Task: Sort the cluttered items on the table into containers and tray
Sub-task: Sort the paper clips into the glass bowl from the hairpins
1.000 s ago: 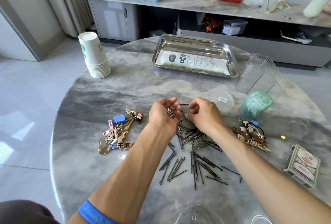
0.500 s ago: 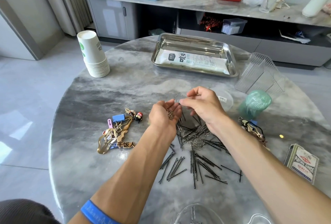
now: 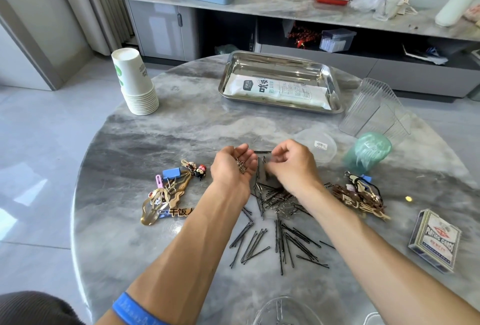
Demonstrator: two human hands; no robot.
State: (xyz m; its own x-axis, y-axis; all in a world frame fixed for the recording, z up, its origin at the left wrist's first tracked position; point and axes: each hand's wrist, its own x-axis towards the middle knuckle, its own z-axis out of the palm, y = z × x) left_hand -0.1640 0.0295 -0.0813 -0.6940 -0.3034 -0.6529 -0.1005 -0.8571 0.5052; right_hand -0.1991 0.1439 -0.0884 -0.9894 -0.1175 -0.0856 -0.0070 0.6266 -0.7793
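Note:
My left hand (image 3: 232,164) is cupped palm up over the round marble table (image 3: 161,140) and holds several metal paper clips (image 3: 241,166). My right hand (image 3: 293,166) hovers just right of it with its fingertips pinched low over a mixed pile of black bobby pins and paper clips (image 3: 275,202); what it pinches is blurred. More bobby pins (image 3: 280,246) lie scattered nearer to me. A clear bowl (image 3: 283,311) with a clip in it sits at the near edge. A steel tray (image 3: 330,77) with a white packet (image 3: 278,90) stands at the back.
Gold hair clips, a blue binder clip and small figurines (image 3: 171,189) lie at the left. Brown hair clips and ties (image 3: 361,197) lie at the right, by a card deck (image 3: 435,240). Stacked paper cups (image 3: 133,83), clear cups (image 3: 374,109), a green cup (image 3: 367,151) and a lid (image 3: 320,146) stand further back.
My right hand rose from the pile toward the left palm, then dropped back down over the pile. The left hand stayed cupped with the clips.

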